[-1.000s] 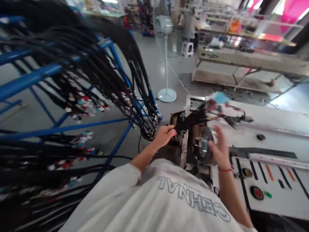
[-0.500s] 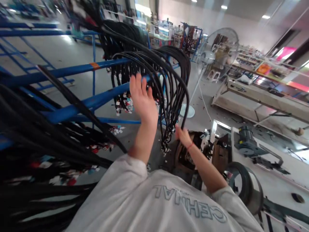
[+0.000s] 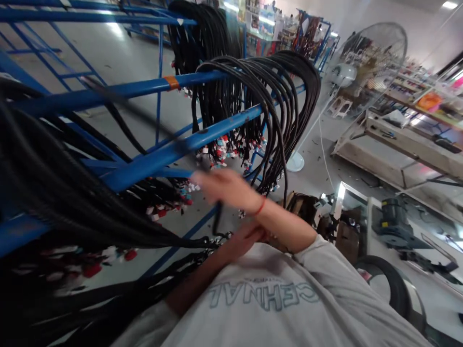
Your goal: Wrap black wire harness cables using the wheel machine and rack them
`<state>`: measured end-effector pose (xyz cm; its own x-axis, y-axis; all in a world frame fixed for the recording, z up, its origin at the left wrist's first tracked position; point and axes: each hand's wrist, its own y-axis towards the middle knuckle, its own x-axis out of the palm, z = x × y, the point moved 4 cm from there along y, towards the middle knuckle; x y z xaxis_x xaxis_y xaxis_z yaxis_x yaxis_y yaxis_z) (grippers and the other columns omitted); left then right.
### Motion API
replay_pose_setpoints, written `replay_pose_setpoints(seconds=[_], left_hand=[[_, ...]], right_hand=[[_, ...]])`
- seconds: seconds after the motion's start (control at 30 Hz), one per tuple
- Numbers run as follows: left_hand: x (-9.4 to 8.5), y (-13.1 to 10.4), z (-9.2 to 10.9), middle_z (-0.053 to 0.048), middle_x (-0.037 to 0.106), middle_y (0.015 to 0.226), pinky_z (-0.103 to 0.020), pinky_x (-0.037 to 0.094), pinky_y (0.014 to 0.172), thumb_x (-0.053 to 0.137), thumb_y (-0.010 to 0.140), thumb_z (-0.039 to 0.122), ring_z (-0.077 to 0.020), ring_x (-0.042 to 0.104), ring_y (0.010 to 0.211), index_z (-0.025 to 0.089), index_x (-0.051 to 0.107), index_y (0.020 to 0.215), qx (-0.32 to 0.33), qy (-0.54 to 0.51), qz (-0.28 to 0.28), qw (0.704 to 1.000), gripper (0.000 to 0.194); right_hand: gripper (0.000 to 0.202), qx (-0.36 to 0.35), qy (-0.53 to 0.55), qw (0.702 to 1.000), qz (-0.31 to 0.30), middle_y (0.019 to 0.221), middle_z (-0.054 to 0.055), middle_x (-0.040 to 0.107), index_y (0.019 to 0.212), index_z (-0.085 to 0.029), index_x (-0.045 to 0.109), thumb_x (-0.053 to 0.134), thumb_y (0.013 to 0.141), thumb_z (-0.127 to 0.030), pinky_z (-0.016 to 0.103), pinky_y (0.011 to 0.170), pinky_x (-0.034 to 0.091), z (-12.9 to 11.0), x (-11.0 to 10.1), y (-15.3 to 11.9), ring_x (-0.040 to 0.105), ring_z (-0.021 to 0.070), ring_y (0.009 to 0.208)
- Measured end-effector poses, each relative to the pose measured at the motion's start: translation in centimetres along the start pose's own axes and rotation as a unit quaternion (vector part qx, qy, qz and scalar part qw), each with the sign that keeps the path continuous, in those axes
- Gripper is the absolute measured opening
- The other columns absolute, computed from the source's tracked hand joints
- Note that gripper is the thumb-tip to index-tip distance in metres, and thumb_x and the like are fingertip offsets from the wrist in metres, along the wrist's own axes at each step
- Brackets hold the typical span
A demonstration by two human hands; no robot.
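My right hand [image 3: 229, 190], with a red band at its wrist, is closed round a black cable [image 3: 152, 118] lying across two blue rails; the cable's lower part shows beneath the hand. Lower down, close to my shirt, is my left hand [image 3: 249, 237], under my right forearm. Its fingers are partly hidden and smeared. Many more black cables [image 3: 271, 106] drape over the rails beyond my right hand, with small white and red connectors [image 3: 224, 147] at their ends. Another thick bundle of cables [image 3: 83, 193] hangs at the left.
The blue rack [image 3: 133, 91] runs across from the left, orange tape [image 3: 171, 83] on one rail. A standing fan [image 3: 343, 74] is beyond it. To the right are a motor [image 3: 393, 221], a dark wheel-like part [image 3: 383, 279] and a long bench [image 3: 408, 140].
My right hand has swung left from the hanging cables to the cable across the rails. My left hand, raised and open before, has dropped toward my body. The view has shifted left and down.
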<state>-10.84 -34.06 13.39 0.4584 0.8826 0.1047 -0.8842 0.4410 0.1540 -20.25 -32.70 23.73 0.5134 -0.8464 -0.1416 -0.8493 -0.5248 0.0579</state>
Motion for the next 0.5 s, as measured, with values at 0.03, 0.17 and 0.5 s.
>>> replay_pose_setpoints(seconds=[0.03,0.17,0.5], left_hand=[[-0.1,-0.2,0.2,-0.004,0.065,0.063,-0.032,0.050,0.055,0.056,0.085,0.037,-0.0202,0.060,0.058,0.026,0.065,0.069,-0.028,0.000,-0.072,0.997,0.022],[-3.3,-0.1,1.7,-0.002,0.060,0.068,-0.028,0.047,0.065,0.055,0.090,0.041,-0.0154,0.056,0.064,0.022,0.061,0.080,0.038,-0.054,0.078,0.995,0.022],[-4.4,7.8,7.2,0.009,0.030,0.046,-0.016,0.029,0.037,0.075,0.076,0.052,-0.0057,0.024,0.037,0.019,0.060,0.078,0.122,-0.308,0.103,0.938,0.037]], right_hand=[[0.049,0.011,0.006,0.995,0.103,0.060,-0.003,0.049,0.077,-0.022,0.058,0.055,0.079,-0.071,0.025,0.051,0.039,0.6,-3.2,-0.3,0.043,0.0115,0.054],[0.055,0.047,-0.105,0.942,0.315,0.051,-0.003,0.032,0.059,-0.023,0.043,0.049,0.081,-0.073,0.026,0.046,0.027,5.6,-12.0,-5.9,0.029,0.0111,0.050],[0.047,0.353,-0.153,0.911,0.148,0.046,0.001,0.033,0.044,-0.023,0.030,0.054,0.071,-0.053,0.033,0.054,0.030,25.5,-1.8,-23.0,0.043,0.0195,0.053]])
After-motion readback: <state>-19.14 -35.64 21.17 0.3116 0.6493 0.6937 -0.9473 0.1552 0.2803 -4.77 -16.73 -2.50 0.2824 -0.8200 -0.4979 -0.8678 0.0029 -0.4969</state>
